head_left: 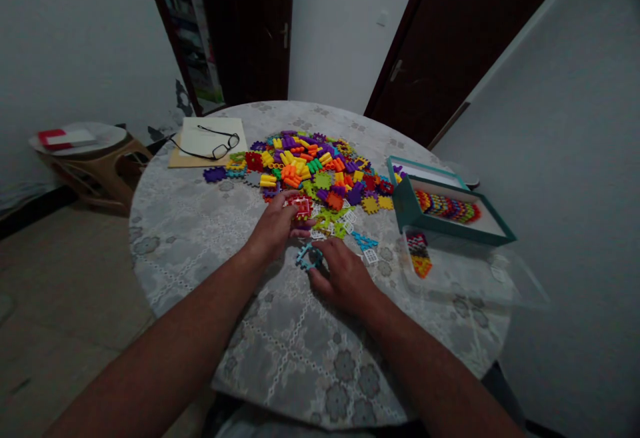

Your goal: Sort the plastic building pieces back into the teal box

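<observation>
**Two-Handed Handling, Piece by Piece**

Left hand (276,226): fingers loosely curled; red, square, toothed plastic piece (301,208) held beside multicoloured plastic pile (300,163). Pale-blue, toothed plastic piece (303,256): pinched by right hand (344,273), fingers nearly closed. Steady grips seemingly called for.

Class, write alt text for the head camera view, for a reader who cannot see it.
At a round table, the left hand holds a red piece and the right hand a light blue one, before a heap of colourful toy pieces; eyeglasses lie left, a green box right.
</observation>
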Demonstrator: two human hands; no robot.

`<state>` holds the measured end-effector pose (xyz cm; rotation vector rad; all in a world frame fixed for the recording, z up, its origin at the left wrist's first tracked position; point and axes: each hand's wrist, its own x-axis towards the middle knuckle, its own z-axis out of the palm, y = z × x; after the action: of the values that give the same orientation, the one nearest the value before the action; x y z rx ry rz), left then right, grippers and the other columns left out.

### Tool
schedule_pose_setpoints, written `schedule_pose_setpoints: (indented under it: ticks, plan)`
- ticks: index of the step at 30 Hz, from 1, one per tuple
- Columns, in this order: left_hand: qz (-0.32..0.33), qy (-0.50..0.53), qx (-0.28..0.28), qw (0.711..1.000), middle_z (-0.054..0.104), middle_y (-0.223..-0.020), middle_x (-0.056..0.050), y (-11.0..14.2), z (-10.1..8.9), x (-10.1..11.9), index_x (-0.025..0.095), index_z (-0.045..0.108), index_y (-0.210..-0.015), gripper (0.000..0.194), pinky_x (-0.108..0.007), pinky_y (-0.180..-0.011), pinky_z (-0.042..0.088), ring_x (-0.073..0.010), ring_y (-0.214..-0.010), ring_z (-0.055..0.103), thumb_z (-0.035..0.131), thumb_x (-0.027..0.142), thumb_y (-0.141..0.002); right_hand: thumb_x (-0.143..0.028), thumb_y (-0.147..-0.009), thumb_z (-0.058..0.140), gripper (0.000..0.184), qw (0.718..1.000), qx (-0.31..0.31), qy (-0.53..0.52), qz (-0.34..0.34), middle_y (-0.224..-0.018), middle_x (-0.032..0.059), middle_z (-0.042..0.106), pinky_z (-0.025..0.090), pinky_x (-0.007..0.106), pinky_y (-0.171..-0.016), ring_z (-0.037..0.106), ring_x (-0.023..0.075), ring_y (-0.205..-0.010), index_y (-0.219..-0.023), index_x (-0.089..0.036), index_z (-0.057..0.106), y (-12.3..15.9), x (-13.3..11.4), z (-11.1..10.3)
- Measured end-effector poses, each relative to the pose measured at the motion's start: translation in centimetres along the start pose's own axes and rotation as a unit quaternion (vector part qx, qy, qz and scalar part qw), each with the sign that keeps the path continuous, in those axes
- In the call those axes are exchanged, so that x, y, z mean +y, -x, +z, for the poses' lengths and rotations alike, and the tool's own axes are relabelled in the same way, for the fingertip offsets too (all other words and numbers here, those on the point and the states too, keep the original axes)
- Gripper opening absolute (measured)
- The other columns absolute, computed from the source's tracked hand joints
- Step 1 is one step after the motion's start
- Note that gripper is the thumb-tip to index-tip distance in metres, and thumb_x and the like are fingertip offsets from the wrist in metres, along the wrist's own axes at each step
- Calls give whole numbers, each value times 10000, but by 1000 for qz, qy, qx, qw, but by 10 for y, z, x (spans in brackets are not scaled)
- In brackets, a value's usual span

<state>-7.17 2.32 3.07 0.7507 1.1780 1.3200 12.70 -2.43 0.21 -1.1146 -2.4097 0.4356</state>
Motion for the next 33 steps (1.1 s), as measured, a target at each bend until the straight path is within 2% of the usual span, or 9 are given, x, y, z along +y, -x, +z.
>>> schedule_pose_setpoints:
  ticks: [4, 7, 13, 17, 22, 25, 28, 31, 33]
  plan:
    - [9, -61, -12, 998, 725, -1002, -59, 1, 0, -1, 281, 603, -1483, 563, -275, -564, 612, -191, -705, 751, 609, 173, -930, -226, -1004, 692, 444, 989, 119, -60, -57, -1316, 139, 670, 625, 472, -998, 666, 297, -1212, -1433, -261, 581, 0, 15, -9]
    - [12, -97, -34, 995, 711, -935, -54, 3, 0, -3, 259, 663, -1410, 498, -268, -559, 597, -188, -701, 705, 621, 176, -921, -193, -995, 693, 451, 981, 168, -72, -63, -1303, 130, 663, 644, 465, -944, 679, 287, -1155, -1422, -277, 572, -3, 21, -15]
    - [-30, -85, -136, 987, 715, -917, -57, 10, 0, -10, 239, 654, -1366, 353, -309, -572, 617, -202, -702, 704, 615, 344, -1032, -182, -989, 712, 468, 981, 165, -75, -76, -1277, 119, 673, 651, 439, -879, 680, 263, -1051, -1427, -280, 581, -6, 27, -14]
    - [-26, -121, -185, 975, 734, -1044, -83, 14, -2, -14, 235, 651, -1381, 414, -325, -587, 630, -207, -735, 738, 660, 486, -1051, -180, -997, 711, 461, 980, 160, -79, -84, -1259, 125, 676, 650, 429, -868, 675, 281, -1110, -1429, -272, 581, -7, 28, -10]
    - [-18, -167, -261, 951, 758, -1007, -74, 16, -1, -13, 219, 668, -1362, 433, -247, -515, 556, -170, -659, 715, 765, 428, -996, -188, -1019, 694, 446, 979, 162, -89, -87, -1330, 138, 684, 652, 440, -911, 676, 289, -1191, -1444, -275, 589, -7, 29, -8]
    - [-21, -165, -209, 964, 747, -892, -48, 14, -1, -10, 238, 624, -1410, 403, -210, -469, 509, -196, -690, 746, 690, 391, -1043, -223, -1045, 663, 402, 972, 211, -88, -56, -1365, 146, 687, 650, 455, -934, 696, 283, -1177, -1441, -268, 609, -9, 38, -10]
    - [-22, -98, -106, 989, 755, -995, -62, 6, -1, -5, 277, 583, -1441, 383, -207, -480, 533, -203, -761, 792, 644, 311, -1064, -218, -1055, 590, 332, 965, 254, -60, 9, -1337, 151, 704, 622, 491, -1029, 696, 290, -1194, -1378, -241, 667, -12, 53, -13]
    - [-4, -12, -23, 1000, 742, -1104, -73, -2, -4, -1, 277, 590, -1403, 338, -254, -540, 609, -190, -766, 797, 630, 256, -1067, -200, -1038, 546, 343, 969, 240, -15, 48, -1319, 152, 729, 552, 526, -1155, 674, 303, -1268, -1340, -217, 709, -15, 66, -13]
    - [1, 20, -3, 1000, 740, -1109, -76, -5, -5, 0, 261, 596, -1379, 310, -285, -584, 645, -194, -779, 802, 624, 240, -1070, -191, -1023, 549, 369, 974, 220, 12, 50, -1329, 154, 741, 513, 545, -1199, 664, 310, -1291, -1351, -207, 716, -17, 71, -9]
